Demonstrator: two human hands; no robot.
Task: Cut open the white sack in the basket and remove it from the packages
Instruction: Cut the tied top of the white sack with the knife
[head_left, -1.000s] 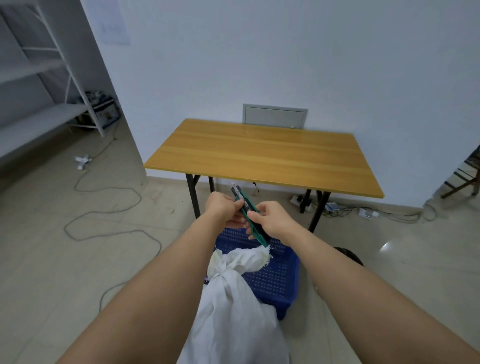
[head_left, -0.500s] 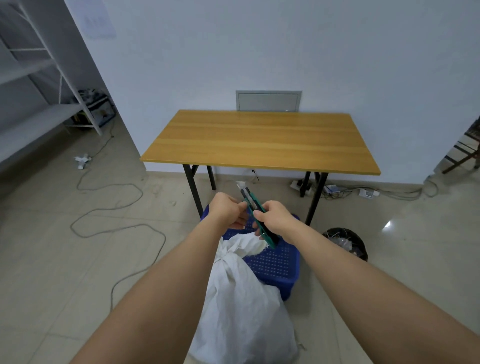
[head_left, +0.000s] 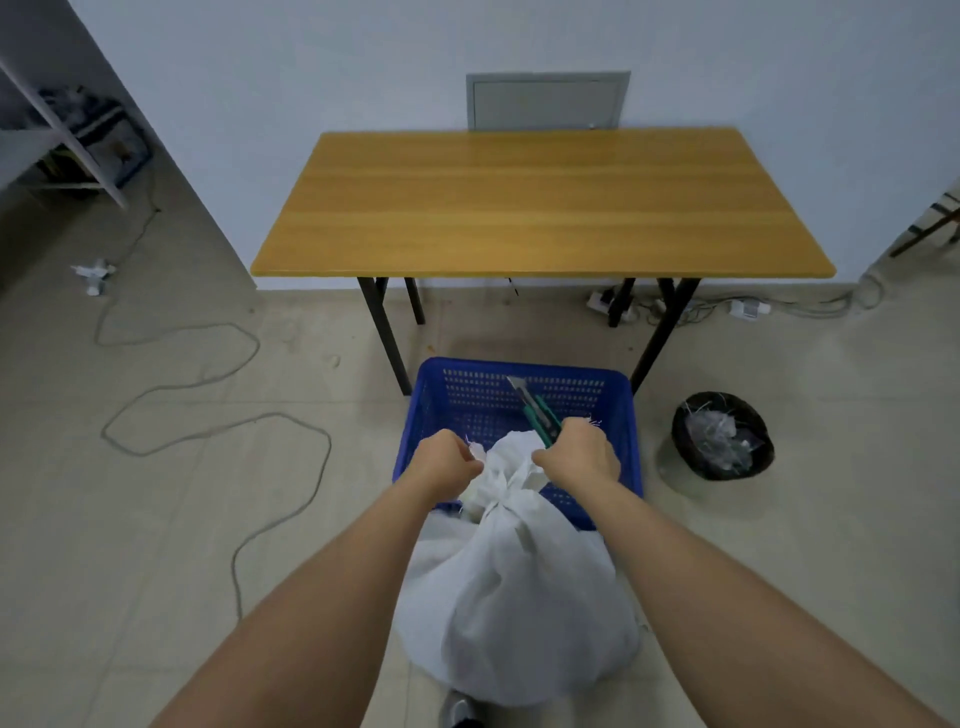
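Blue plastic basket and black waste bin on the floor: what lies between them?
Nothing: the head view shows only bare tiled floor between the blue plastic basket and the black waste bin.

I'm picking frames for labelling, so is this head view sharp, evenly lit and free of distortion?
Head view: dim, flat light with dark corners; wide-angle bending curves the table edge and stretches both forearms; soft shadow beside the bin; white sack slightly soft, utility knife and blue basket readable.

Woven cloth sack (head_left: 514, 587), perforated plastic basket (head_left: 519, 400), wood table (head_left: 535, 202)
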